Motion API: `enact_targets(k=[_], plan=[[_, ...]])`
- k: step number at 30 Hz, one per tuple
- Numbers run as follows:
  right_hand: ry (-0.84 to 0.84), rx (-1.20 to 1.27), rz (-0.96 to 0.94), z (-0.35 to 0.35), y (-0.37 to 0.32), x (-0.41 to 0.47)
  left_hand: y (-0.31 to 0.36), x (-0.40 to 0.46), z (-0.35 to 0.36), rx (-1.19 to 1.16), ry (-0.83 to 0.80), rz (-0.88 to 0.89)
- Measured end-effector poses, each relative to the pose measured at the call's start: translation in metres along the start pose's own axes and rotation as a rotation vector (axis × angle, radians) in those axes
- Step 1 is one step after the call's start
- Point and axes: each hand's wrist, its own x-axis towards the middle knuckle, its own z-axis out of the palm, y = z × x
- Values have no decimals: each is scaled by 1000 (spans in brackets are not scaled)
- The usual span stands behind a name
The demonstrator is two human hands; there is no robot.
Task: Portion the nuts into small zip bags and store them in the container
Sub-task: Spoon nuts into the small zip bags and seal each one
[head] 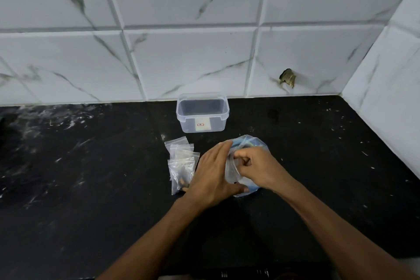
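Clear, crinkled plastic is what both hands are working on: a large bag (246,143) with blue print or a blue seal strip lies on the black surface (91,166) just in front of the container (202,112), and it presumably holds the nuts, though none can be made out inside it. The right hand (254,166) has its fingers curled and pinching the film near the bag's mouth, while the left hand (213,173) lies against the bag's left side with fingers fairly straight and the thumb tucked under the lower edge, steadying rather than gripping. The likely trouble from here is a spill: if the mouth gives way suddenly or the bag tips toward the person, nuts could scatter across the dark, speckled surface, where they would be hard to spot. The thin film could also tear if pulled unevenly. Just left of the hands, a loose overlapping heap of small zip bags (181,161) lies flat, nearly touching the left hand; a careless sweep of that wrist could push them aside. At least the nearest one shows something brown at its bottom, perhaps a few nuts, but most look flat and unfilled. Beyond them, the clear rectangular container stands upright against the marble-patterned tiled wall (181,52), lid off, with a small label on its front and apparently nothing inside, so storing seems not yet begun.
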Motion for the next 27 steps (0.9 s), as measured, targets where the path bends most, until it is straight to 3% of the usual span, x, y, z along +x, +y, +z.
enact_targets(k=[8, 23, 27], plan=[[15, -74, 32, 2, 1, 0, 0, -1, 1, -86, 122, 1], [61, -96, 63, 1, -4, 6, -3, -6, 4, -167, 96, -106], [143, 68, 39, -4, -1, 2, -6, -7, 4, -239, 141, -147]])
